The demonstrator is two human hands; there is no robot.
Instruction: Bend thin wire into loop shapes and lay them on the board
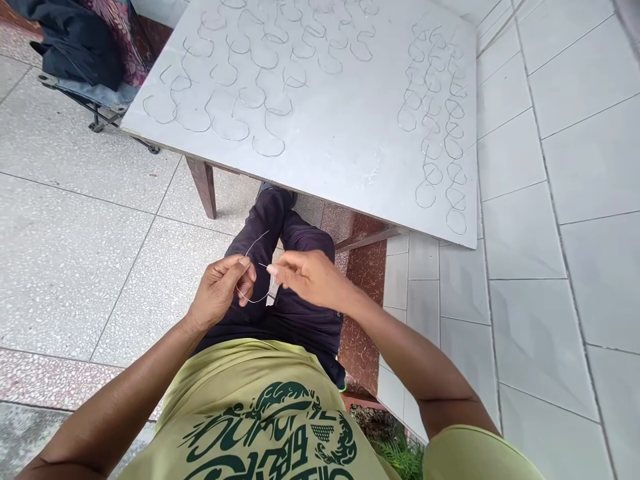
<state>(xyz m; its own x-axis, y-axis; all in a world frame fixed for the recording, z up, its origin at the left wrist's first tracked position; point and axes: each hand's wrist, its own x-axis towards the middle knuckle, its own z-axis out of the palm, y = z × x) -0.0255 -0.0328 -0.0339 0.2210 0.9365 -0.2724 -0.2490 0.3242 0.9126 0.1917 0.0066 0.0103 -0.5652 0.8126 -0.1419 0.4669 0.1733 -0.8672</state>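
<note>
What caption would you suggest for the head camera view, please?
Left hand and right hand hold thin wire above the lap, below a white board of wire loops.

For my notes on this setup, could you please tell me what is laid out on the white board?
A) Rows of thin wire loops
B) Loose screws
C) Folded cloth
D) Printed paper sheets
A: thin wire loops lie in rows across the white board, resembling the thin wire pinched in the left hand.

Open-air tiled veranda, seemingly at a home: terrazzo floor (90, 267), folding chair (100, 97) with clothes (75, 53) at eleven o'clock, plants (395, 453) at five.
</note>
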